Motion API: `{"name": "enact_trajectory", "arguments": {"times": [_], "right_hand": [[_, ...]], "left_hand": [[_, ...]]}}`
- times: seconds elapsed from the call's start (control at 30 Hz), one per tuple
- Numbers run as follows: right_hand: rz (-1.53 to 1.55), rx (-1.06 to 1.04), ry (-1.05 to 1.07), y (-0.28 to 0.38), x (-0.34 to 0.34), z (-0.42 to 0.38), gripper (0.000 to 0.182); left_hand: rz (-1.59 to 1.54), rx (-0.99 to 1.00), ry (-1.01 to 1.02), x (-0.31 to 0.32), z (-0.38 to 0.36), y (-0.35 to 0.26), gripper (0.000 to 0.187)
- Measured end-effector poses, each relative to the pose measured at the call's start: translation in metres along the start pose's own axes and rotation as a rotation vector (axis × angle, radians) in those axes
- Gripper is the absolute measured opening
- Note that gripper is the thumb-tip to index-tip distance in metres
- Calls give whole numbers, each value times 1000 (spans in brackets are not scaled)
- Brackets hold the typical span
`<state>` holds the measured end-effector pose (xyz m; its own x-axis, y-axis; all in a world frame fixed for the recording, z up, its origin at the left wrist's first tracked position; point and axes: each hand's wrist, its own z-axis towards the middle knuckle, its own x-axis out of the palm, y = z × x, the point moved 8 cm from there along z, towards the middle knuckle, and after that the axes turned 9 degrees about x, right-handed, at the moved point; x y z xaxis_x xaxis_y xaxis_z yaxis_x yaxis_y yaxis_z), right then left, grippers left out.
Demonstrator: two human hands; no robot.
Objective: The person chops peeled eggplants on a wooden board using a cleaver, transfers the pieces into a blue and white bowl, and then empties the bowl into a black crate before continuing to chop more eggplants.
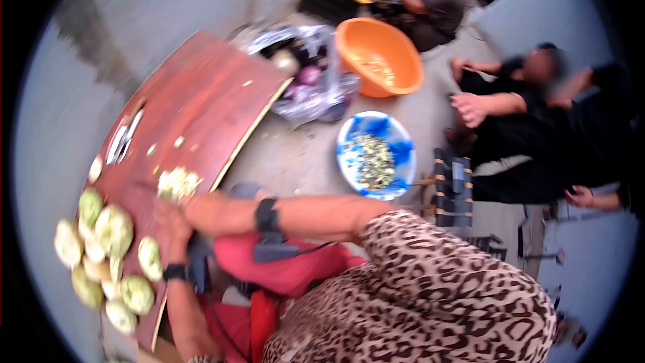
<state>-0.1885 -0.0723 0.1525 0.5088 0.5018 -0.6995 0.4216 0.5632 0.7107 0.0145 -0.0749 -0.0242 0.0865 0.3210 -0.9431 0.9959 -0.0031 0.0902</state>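
My left hand rests low over the red-brown board, beside a small pile of pale chopped pieces. Against it and partly overlapping is my right hand, reaching in from the right at the pile's near edge. Motion blur smears the fingers of both hands, so any grip is unclear. Several pale green, cut vegetable pieces lie along the board's left edge. Silver-bladed tools lie farther up on the board, with a few loose scraps around them.
Beyond the board are a plastic bag of purple and white vegetables, an orange basin with pale pieces, and a blue-and-white bowl of chopped pieces. One person sits at the top; dark-clothed people are at the right, near a strapped stool.
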Motion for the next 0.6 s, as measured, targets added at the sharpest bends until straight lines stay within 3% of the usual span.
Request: {"name": "enact_trajectory", "arguments": {"times": [0.03,0.07,0.1,0.17,0.27,0.33,0.53,0.6], "right_hand": [[9,65,-18,-8,8,8,24],[23,78,-48,-13,15,15,21],[-155,132,-1,-77,-45,-57,18],[-186,142,27,-82,-48,-57,19],[-203,281,12,-106,-22,-46,21],[-203,276,-17,-103,-30,-48,22],[-204,266,6,-97,-30,-47,21],[-141,251,8,-94,-37,-50,20]], "left_hand": [[-60,37,-110,9,10,9,88],[-97,31,-43,-9,11,-1,86],[-207,50,-69,1,28,-54,86],[-427,90,-115,11,56,-153,86],[-389,44,-116,3,55,-155,89],[-403,-14,-118,-11,50,-156,90],[-381,76,-186,4,55,-146,90],[-294,108,-189,70,98,-134,90]]}}
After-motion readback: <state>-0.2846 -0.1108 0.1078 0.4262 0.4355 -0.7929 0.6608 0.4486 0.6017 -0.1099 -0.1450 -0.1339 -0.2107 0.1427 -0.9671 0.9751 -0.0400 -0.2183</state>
